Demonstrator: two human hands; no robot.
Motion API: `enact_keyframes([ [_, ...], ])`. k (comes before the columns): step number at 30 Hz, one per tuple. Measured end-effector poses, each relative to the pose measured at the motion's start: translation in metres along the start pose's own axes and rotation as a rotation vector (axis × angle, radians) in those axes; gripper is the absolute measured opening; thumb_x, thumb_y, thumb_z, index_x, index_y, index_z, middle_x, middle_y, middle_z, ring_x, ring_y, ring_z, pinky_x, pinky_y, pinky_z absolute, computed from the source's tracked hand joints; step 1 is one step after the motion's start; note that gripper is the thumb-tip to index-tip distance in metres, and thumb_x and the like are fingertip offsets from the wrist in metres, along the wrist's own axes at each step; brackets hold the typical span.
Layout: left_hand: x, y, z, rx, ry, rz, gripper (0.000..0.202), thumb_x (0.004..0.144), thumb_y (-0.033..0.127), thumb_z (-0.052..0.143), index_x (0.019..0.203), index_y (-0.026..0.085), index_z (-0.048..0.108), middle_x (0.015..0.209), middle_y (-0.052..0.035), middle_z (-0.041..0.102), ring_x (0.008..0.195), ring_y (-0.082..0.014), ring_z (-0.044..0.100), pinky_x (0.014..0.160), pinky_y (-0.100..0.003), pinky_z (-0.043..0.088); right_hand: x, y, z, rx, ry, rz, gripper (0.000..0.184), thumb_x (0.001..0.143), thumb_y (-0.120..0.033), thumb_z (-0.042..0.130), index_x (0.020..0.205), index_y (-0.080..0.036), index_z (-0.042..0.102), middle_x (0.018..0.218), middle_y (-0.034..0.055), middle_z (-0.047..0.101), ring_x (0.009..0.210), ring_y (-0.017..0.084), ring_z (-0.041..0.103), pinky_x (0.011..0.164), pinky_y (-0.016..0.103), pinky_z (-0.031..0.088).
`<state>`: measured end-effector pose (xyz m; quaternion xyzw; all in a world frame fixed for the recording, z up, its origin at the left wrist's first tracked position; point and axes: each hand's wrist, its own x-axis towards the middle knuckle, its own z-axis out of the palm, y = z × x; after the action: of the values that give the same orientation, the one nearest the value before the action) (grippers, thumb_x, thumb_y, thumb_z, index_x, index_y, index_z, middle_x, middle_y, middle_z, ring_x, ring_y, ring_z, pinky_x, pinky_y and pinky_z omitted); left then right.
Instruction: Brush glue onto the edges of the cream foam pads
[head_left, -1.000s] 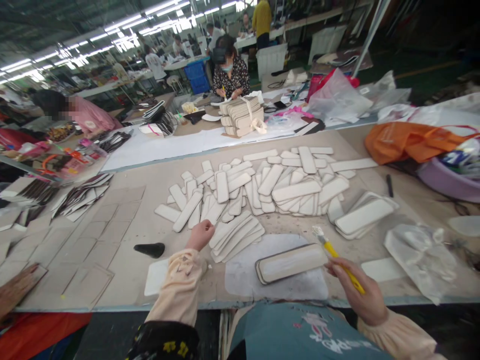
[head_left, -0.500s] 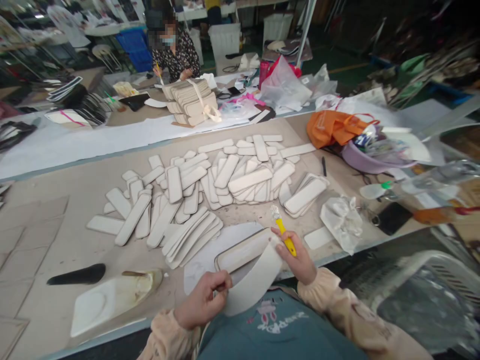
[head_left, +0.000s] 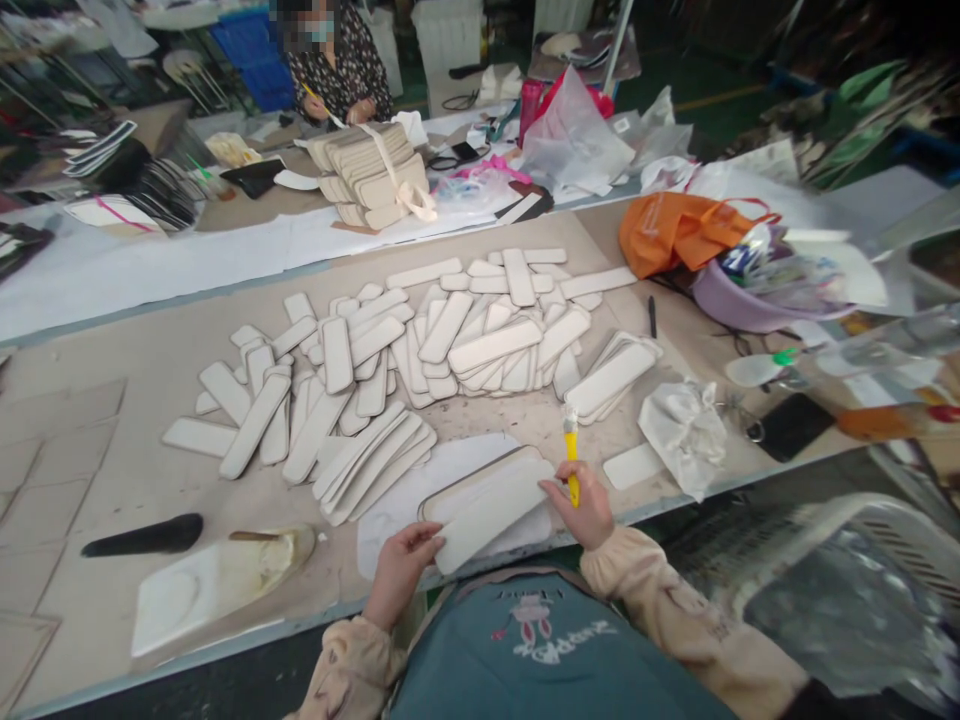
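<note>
Between my two hands is a pale, flat strip with rounded ends [head_left: 491, 515]. My left hand [head_left: 405, 562] pinches its left end between thumb and fingers. At the right end, my right hand [head_left: 585, 500] grips the strip with thumb and fingertips and also keeps a yellow-handled brush [head_left: 572, 460] in the hand, its white-coated bristles pointing up and away. Behind the held strip lies a similar dark-edged piece [head_left: 450, 485], partly covered by it, on a white sheet [head_left: 382, 515]. A fanned stack of such strips [head_left: 375, 465] sits just left of that sheet.
A large heap of strips [head_left: 495, 345] spreads across the table. At left are a cut-open plastic bottle [head_left: 187, 600] and a black tapered object [head_left: 142, 537]. Rightward lie a crumpled white bag [head_left: 682, 430], a phone [head_left: 791, 435] and a purple basin [head_left: 750, 305]. A co-worker [head_left: 341, 75] sits opposite.
The strip has gone from bowed to nearly straight and sits over the dark-edged piece. My left hand has moved slightly left, and the brush has turned more upright.
</note>
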<state>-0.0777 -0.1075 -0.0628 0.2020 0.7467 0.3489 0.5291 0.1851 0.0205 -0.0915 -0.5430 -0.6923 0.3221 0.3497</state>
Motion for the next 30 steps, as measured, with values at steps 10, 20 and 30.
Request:
enact_keyframes([
  [10,0.043,-0.002,0.0,0.544,0.247,0.219,0.023,0.071,0.042,0.056,0.076,0.02,0.061,0.069,0.0002,0.066,0.065,-0.0152,0.06,0.063,-0.025,0.044,0.014,0.019,0.031,-0.181,-0.067,-0.059,0.009,0.083,-0.027,0.051,0.08,-0.022,0.044,0.076,0.0018,0.053,0.074,0.018,0.054,0.068,0.031,0.043],
  [20,0.053,-0.011,0.0,0.619,0.254,0.273,0.02,0.072,0.039,0.057,0.076,0.02,0.059,0.069,-0.0001,0.063,0.063,-0.0154,0.058,0.063,-0.027,0.043,0.016,0.029,0.04,-0.206,-0.075,-0.083,0.008,0.083,-0.028,0.051,0.08,-0.023,0.045,0.075,0.0016,0.052,0.072,0.019,0.054,0.066,0.031,0.045],
  [30,0.047,-0.022,-0.007,0.383,0.279,0.339,0.021,0.07,0.026,0.06,0.089,0.017,0.059,0.074,-0.0012,0.062,0.066,-0.0139,0.059,0.067,-0.028,0.048,0.016,0.039,0.044,-0.254,-0.059,-0.121,0.012,0.083,-0.034,0.052,0.082,-0.023,0.045,0.076,0.0016,0.054,0.073,0.02,0.055,0.065,0.031,0.045],
])
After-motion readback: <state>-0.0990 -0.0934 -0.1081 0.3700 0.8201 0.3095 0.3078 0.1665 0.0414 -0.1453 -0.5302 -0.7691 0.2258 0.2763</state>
